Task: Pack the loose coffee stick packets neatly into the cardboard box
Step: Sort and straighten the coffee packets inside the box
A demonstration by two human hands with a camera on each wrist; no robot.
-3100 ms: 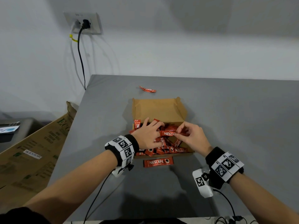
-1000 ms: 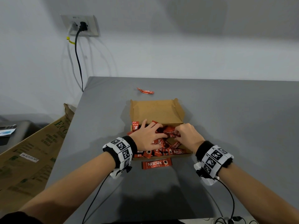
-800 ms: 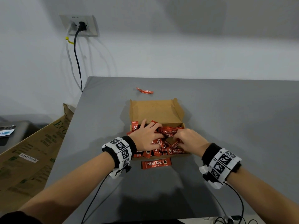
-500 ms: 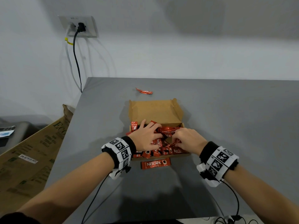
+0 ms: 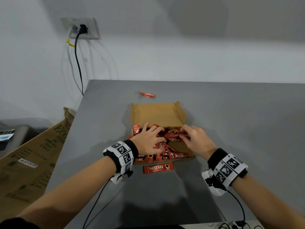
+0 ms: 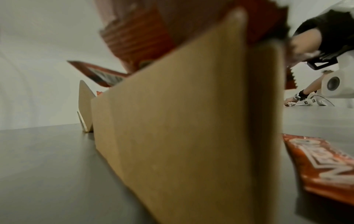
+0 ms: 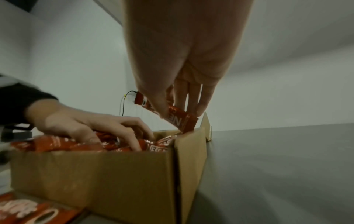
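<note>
An open cardboard box (image 5: pixel 158 114) (image 7: pixel 95 174) sits mid-table, its near half heaped with red coffee stick packets (image 5: pixel 165 152) (image 7: pixel 57 144) lying at mixed angles. My left hand (image 5: pixel 154 134) (image 7: pixel 114 130) rests on the heap's left side, fingers spread and pressing down into it. My right hand (image 5: pixel 182 135) (image 7: pixel 180 112) pinches one packet (image 5: pixel 174 135) (image 7: pixel 184 122) between thumb and fingers, tilted just above the box's far right corner. One loose packet (image 5: pixel 158 168) (image 6: pixel 325 163) lies flat in front of the box. Another (image 5: pixel 146 94) lies beyond it.
Grey table (image 5: pixel 239 129), with its left edge near a flattened carton (image 5: pixel 33 154) on the floor. Wall socket with cables (image 5: pixel 80 28) at back left. Wrist camera cables trail toward me. In the left wrist view the box wall (image 6: pixel 182 136) fills the frame.
My right hand has drawn one packet up out of the heap and shifted it slightly toward the far right of the box. The left hand has stayed on the heap.
</note>
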